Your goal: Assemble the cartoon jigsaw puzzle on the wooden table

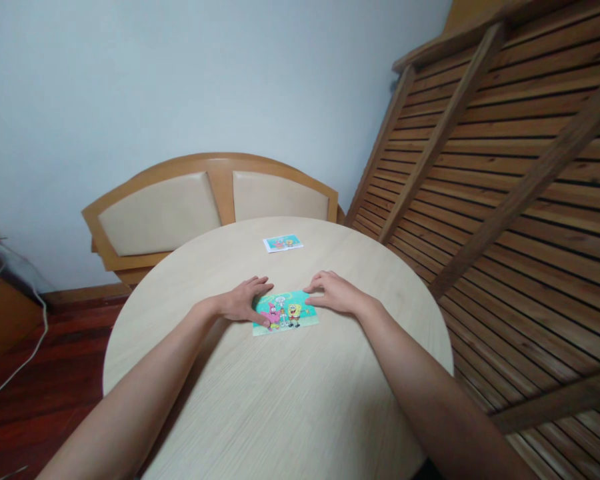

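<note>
A turquoise cartoon picture puzzle (283,319) with a pink starfish, a squid and a yellow sponge figure lies flat on the round table (260,400). My left hand (244,300) rests over its left edge, fingers apart, the thumb on the pink figure. At the upper right edge, my right hand (330,292) touches it with thumb and fingers apart. Neither hand grips anything. Farther back on the table lies a smaller card (284,243) with a similar cartoon picture and a white border.
Behind the table a wooden headboard (220,167) with cream panels stands against the pale wall (190,73). A slatted wooden frame (505,200) leans along the right side. At the left, a white cable (43,327) hangs down to the dark red floor (75,353).
</note>
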{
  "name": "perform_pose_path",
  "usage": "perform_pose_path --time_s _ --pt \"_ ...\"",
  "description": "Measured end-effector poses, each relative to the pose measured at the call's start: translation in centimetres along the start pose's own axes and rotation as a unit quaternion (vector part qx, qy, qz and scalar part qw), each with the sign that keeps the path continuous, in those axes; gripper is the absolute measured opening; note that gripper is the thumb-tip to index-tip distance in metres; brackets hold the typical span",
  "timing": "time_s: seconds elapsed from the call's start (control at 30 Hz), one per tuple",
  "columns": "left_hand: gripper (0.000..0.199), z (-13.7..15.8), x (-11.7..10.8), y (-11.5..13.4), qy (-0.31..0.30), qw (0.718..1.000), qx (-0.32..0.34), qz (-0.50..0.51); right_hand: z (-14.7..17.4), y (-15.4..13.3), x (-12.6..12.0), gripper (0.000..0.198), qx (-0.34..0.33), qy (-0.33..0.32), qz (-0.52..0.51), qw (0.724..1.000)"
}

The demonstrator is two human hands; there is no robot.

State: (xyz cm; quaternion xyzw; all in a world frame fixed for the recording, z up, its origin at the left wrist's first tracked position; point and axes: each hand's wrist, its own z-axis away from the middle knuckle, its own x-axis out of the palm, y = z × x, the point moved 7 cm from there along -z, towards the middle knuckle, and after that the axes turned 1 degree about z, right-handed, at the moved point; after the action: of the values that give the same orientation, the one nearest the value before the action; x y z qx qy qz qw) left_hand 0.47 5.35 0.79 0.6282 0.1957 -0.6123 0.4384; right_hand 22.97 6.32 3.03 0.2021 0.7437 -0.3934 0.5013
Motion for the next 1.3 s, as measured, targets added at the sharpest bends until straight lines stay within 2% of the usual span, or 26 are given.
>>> perform_pose_path --time_s 0.33,0.47,0.6,0.7,0.83,0.97,1.17,1.3 --pt "0.104 0.3 -0.3 -0.1 -0.008 1.000 -0.001 0.001 0.5 0.4 -0.4 0.032 0.020 -0.005 -0.018 1.000" --pt "0.104 0.6 -0.3 0.6 -0.010 1.000 -0.009 -0.011 0.6 0.5 -0.4 0.035 0.020 -0.008 -0.019 1.000" --pt "0.105 0.6 -0.4 2.6 0.006 1.000 0.028 -0.010 0.6 0.6 -0.4 0.034 0.021 0.000 -0.015 1.000" --pt "0.096 0.5 -0.7 3.7 0.025 0.998 0.058 0.001 0.6 0.8 -0.5 0.035 0.023 0.001 -0.008 1.000" --pt "0.085 0.4 -0.9 3.9 0.032 0.997 0.064 0.010 0.6 0.9 -0.5 0.034 0.025 -0.001 -0.002 1.000" --pt "0.083 0.5 -1.1 3.9 0.038 0.997 0.069 0.014 0.7 0.7 -0.5 0.034 0.026 -0.006 0.000 1.000" --pt "0.083 0.5 -1.1 4.3 0.055 0.995 0.078 0.008 0.9 -0.6 -0.8 0.051 0.029 -0.016 0.019 0.999" --pt "0.073 -0.1 -0.8 4.4 0.118 0.990 0.080 -0.006 0.6 -3.2 -0.1 0.060 -0.020 -0.017 0.029 0.999"
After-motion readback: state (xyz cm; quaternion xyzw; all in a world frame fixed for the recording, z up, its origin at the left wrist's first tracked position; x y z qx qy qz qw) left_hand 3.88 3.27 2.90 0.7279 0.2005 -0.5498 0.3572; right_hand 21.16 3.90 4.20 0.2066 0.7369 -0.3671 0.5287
